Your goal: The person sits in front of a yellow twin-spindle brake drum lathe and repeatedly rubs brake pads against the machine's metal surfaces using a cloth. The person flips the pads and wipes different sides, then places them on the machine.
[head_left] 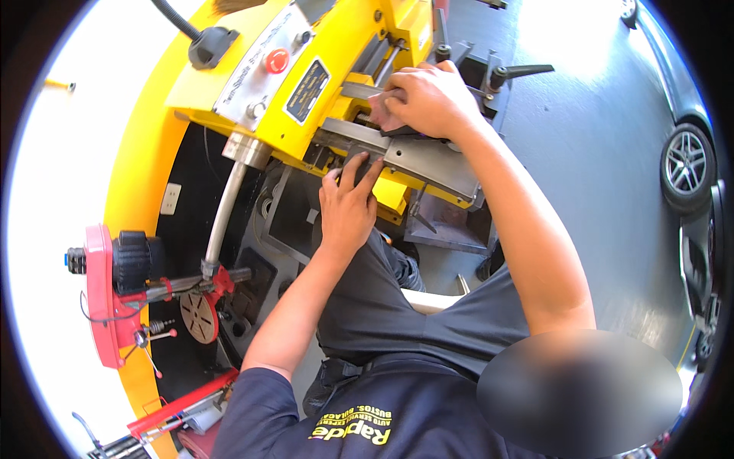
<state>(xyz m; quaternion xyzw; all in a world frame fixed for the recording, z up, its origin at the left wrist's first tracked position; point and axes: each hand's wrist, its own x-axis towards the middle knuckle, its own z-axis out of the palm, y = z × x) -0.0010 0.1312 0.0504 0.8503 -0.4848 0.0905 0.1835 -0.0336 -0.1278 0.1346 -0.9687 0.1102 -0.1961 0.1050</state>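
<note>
My right hand [434, 99] is closed around a pinkish rag [384, 113], pressed down among the metal parts of a yellow bench machine [279, 115]. Dark material shows under the palm, but the fingers hide most of what they press on. My left hand [348, 203] has its fingers stretched out, with the tips against the near edge of the machine's grey metal slide [355, 136]. Dark smudges mark those fingertips. Just right of them lies a flat metal plate [432, 164] with a small round hole, nearer to me than the rag.
A red stop button [277, 61] sits on the machine's panel. Black clamp levers [527, 70] stand beyond my right hand. A small lever [420, 210] hangs below the plate. A red drill press [107, 298] is at left; parked cars [688, 168] line the right.
</note>
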